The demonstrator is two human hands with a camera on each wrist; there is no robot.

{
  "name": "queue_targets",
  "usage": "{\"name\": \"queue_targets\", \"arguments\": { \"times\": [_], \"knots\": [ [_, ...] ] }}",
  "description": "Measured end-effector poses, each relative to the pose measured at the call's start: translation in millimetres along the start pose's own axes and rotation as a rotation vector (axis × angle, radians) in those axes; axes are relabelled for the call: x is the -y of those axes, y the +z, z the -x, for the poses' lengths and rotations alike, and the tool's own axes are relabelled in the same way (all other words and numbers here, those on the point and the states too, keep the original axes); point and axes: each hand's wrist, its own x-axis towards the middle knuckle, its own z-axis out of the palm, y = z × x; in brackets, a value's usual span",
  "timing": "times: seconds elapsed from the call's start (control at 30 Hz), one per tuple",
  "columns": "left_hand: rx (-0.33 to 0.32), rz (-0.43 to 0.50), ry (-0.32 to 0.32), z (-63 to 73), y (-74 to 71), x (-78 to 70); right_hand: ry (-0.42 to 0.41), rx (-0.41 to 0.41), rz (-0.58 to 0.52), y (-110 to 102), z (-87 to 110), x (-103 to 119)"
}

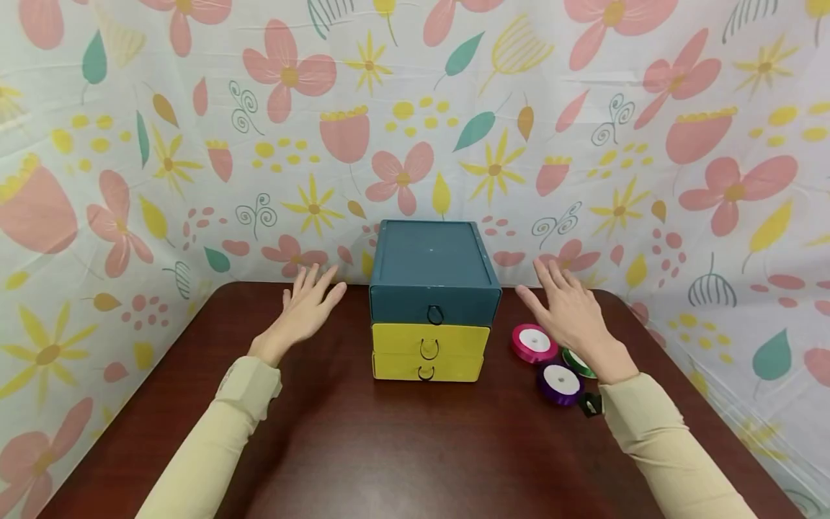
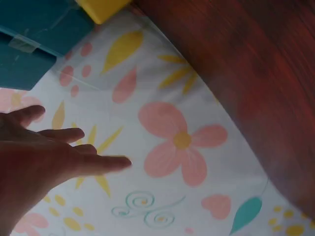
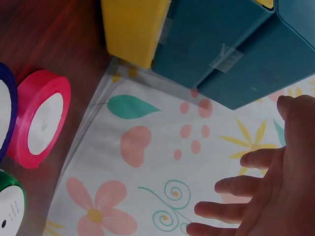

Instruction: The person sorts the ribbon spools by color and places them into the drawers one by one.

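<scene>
A small chest of drawers point(image 1: 431, 256), blue on top with two yellow drawers point(image 1: 421, 353) below, stands at the table's far middle. Each drawer front carries a dark ring pull. My left hand point(image 1: 301, 310) is held to the left of the chest with its fingers spread, touching nothing. On the other side, my right hand point(image 1: 570, 310) hovers near the ribbon spools, fingers straight and spread. Under and beside it lie a pink ribbon spool point(image 1: 534, 343), a purple ribbon spool point(image 1: 560, 383) and a green ribbon spool point(image 3: 11, 209), partly covered by the right hand in the head view.
A small black object point(image 1: 590, 404) lies beside the purple spool, near the right cuff. The dark wooden table point(image 1: 415, 454) ends at the back against a flowered cloth point(image 1: 415, 108). Clear tape point(image 3: 227, 59) crosses the chest's side.
</scene>
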Motion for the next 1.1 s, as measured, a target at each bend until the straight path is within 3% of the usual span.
{"name": "queue_targets", "arguments": {
  "times": [0.13,0.23,0.4,0.53,0.83,1.0,1.1],
  "knots": [
    [0.005,0.273,0.055,-11.0,-1.7,-7.4,-0.008,0.01,-0.025,0.1,0.7,-0.2],
    [0.019,0.437,0.051,-13.1,-8.8,-29.1,-0.01,0.029,-0.088,0.0,1.5,0.4],
    [0.016,0.542,0.072,-29.2,-2.3,-49.7,-0.032,0.059,-0.238,-5.0,4.7,7.4],
    [0.064,0.634,0.082,-41.5,4.1,-58.0,-0.044,0.079,-0.316,-10.7,9.7,14.6],
    [0.077,0.677,0.094,-46.7,2.2,-67.8,-0.073,0.17,-0.401,-14.7,21.9,26.4],
    [0.067,0.666,0.092,-46.3,3.4,-68.0,-0.058,0.305,-0.513,-13.4,29.6,33.4],
    [0.063,0.646,0.105,-46.8,5.0,-67.4,-0.091,0.414,-0.612,-12.5,32.5,40.6]
  ]
}}
